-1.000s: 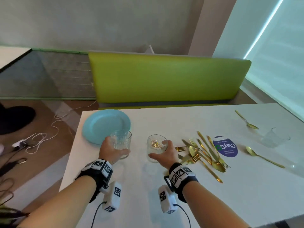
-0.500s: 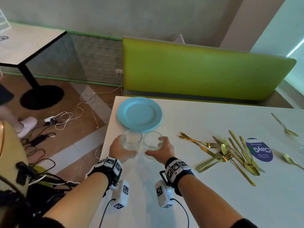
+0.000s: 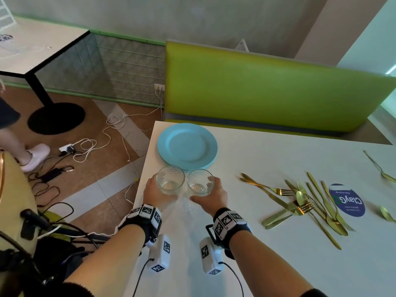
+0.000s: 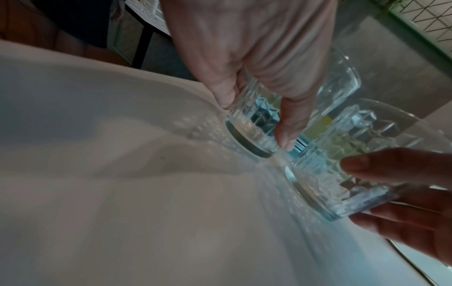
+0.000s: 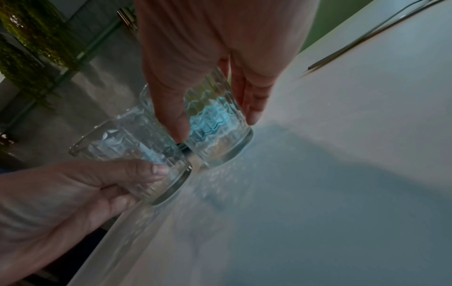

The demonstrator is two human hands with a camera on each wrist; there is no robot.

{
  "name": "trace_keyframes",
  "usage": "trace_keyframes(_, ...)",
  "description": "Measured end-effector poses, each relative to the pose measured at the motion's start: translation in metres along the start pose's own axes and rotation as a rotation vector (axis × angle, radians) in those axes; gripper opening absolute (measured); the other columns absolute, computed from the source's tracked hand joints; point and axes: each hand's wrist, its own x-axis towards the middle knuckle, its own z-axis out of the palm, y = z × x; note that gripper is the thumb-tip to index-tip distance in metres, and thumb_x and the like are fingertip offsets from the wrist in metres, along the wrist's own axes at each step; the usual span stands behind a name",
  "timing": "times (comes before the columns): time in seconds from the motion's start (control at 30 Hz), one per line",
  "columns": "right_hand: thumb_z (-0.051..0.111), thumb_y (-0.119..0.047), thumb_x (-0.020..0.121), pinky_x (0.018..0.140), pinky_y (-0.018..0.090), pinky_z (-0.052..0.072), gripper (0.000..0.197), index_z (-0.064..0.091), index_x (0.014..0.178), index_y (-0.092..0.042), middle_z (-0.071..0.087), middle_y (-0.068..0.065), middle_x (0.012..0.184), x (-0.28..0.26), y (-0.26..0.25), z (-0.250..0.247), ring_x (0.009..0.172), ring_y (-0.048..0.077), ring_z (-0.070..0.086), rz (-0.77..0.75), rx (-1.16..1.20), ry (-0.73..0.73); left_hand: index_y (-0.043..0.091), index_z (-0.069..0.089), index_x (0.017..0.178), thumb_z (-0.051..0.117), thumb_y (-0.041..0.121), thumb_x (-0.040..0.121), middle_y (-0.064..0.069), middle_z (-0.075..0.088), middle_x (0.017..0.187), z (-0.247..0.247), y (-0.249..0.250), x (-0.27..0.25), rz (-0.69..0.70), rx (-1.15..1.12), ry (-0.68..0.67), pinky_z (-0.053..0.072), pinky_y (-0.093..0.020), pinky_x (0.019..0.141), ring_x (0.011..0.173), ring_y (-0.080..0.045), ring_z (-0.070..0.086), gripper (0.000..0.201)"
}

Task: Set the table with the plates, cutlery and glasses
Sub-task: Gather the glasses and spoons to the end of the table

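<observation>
Glasses first: two clear ribbed tumblers stand side by side at the lower centre of the head view, each wrapped by a hand. The left hand [image 3: 157,192] curls its thumb and fingers [image 4: 288,123] round the left glass [image 3: 170,183]. The right hand [image 3: 211,199] grips the right glass [image 3: 200,182] the same way, thumb on one side and fingers [image 5: 253,104] on the other. Both wrist views show the bases down on the white table [image 3: 278,264], or as near as makes no difference; I cannot tell whether they bear their full weight yet. The two tumblers sit just beside each other, nearly touching at the base.

Just above them in the frame lies a stack of blue plates [image 3: 187,145], its near rim close behind both glass rims. To the right, well apart, gold cutlery [image 3: 308,202] lies in a loose heap by a blue sticker [image 3: 347,200].

The risk, as I judge it, is glass on glass: any inward drift of either hand would knock the tumblers together. A push away from the person would clip the plate stack. The left glass also stands near the table's left edge, so a careless slide that way could tip it to the floor.
</observation>
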Motion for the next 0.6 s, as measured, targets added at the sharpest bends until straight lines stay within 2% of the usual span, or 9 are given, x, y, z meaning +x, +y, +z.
trace_keyframes(0.13, 0.083, -0.023, 0.065, 0.091, 0.025, 0.044, 0.078, 0.041, 0.131, -0.018, 0.059, 0.005, 0.123, 0.007, -0.004, 0.0, 0.115, 0.023, 0.054, 0.0, 0.022, -0.012, 0.019, 0.054, 0.121, 0.081, 0.027, 0.048, -0.003, 0.062, 0.117, 0.005, 0.002, 0.008, -0.002, -0.004, 0.012, 0.051, -0.037, 0.092, 0.111, -0.024, 0.059, 0.079)
trace_keyframes(0.33, 0.082, -0.023, 0.065, 0.087, 0.024, 0.044, 0.076, 0.043, 0.13, -0.018, 0.06, 0.005, 0.121, 0.018, -0.005, 0.003, 0.112, 0.023, 0.056, 0.003, 0.039, -0.012, 0.025, 0.054, 0.117, 0.079, 0.038, 0.041, 0.002, 0.064, 0.112, 0.006, 0.004, 0.018, -0.035, -0.014, 0.016, 0.053, -0.036, 0.09, 0.108, -0.021, 0.061, 0.081)
trace_keyframes(0.43, 0.082, -0.023, 0.065, 0.086, 0.024, 0.044, 0.075, 0.043, 0.129, -0.018, 0.061, 0.005, 0.12, 0.023, -0.006, 0.004, 0.111, 0.023, 0.056, 0.0, 0.041, -0.01, 0.016, 0.054, 0.117, 0.083, 0.028, 0.047, -0.002, 0.061, 0.116, 0.007, 0.007, 0.021, -0.045, 0.002, 0.001, 0.051, -0.036, 0.092, 0.11, -0.024, 0.058, 0.077)
trace_keyframes(0.6, 0.082, -0.022, 0.065, 0.083, 0.022, 0.042, 0.076, 0.042, 0.13, -0.017, 0.061, 0.006, 0.121, 0.029, -0.006, 0.005, 0.111, 0.023, 0.056, -0.002, 0.039, -0.012, 0.018, 0.058, 0.111, 0.08, 0.029, 0.042, -0.003, 0.066, 0.109, 0.009, 0.005, 0.03, -0.048, -0.017, -0.004, 0.054, -0.035, 0.087, 0.104, -0.023, 0.062, 0.074)
